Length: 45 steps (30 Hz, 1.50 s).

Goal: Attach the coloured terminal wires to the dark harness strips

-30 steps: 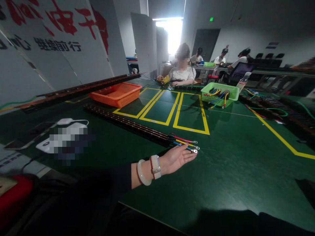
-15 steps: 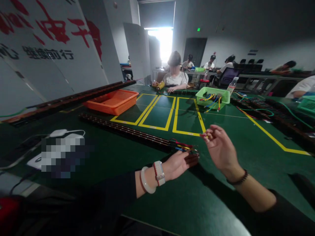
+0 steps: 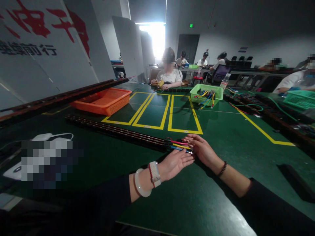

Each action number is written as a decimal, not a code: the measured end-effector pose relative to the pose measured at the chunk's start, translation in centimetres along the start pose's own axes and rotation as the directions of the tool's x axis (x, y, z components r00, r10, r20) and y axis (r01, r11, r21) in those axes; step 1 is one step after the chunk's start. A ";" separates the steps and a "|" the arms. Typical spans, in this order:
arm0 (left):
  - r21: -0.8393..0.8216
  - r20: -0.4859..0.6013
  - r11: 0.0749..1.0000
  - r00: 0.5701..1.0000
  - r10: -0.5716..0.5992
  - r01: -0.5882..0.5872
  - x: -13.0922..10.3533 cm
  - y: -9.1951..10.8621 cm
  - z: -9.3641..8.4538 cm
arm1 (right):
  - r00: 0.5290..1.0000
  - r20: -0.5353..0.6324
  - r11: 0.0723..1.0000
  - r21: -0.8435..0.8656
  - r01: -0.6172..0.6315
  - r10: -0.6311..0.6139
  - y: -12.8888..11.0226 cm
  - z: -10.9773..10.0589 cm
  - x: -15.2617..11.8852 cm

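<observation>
A long dark bar-like strip [image 3: 118, 132] with several thin lengthwise lines lies slantwise on the green table. Red, yellow and blue wires [image 3: 179, 146] stick out of its near right end. My left hand [image 3: 173, 164] is palm up under the wire ends, its fingers stretched out to the right and the wires at its fingertips. Over the same ends, my right hand [image 3: 204, 150] has its fingers bent together at the tip of the red wire. Those fingertips partly hide the wire ends.
An orange basket [image 3: 105, 101] stands at the left, next to a long dark rail. A green basket [image 3: 206, 95] holds coloured wires, with a bottle [image 3: 225, 81] beside it. A dark block [image 3: 296, 182] lies at the right. A person [image 3: 169, 73] sits across the table.
My right hand has come down and left to the wire ends. My left hand's fingers have straightened out. The view has shifted slightly to the right.
</observation>
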<state>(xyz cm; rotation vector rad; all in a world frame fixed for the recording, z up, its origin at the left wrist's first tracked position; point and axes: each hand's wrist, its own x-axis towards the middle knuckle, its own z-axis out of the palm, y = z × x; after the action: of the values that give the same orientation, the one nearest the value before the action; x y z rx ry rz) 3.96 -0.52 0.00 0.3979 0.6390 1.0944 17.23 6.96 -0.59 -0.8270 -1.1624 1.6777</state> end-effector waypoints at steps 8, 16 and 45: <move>0.015 0.004 1.000 1.000 -0.009 0.009 -0.5 0.4 0.5 | 0.969 0.201 0.681 -0.690 0.246 -0.147 0.4 -0.4 -0.2; 0.015 -0.001 1.000 1.000 0.002 -0.002 -0.4 0.3 0.5 | 0.983 0.178 0.807 -0.574 0.137 -0.040 0.1 -0.8 0.1; 0.057 0.004 0.998 1.000 -0.017 0.016 -0.6 0.4 0.6 | 0.861 0.460 0.230 -0.833 0.503 -0.216 -1.1 -2.3 -1.0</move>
<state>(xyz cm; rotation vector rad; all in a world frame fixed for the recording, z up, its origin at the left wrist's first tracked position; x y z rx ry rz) 3.88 -0.92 0.87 0.4438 0.6696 1.0610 19.92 6.93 -0.26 -0.8839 -2.4137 0.5200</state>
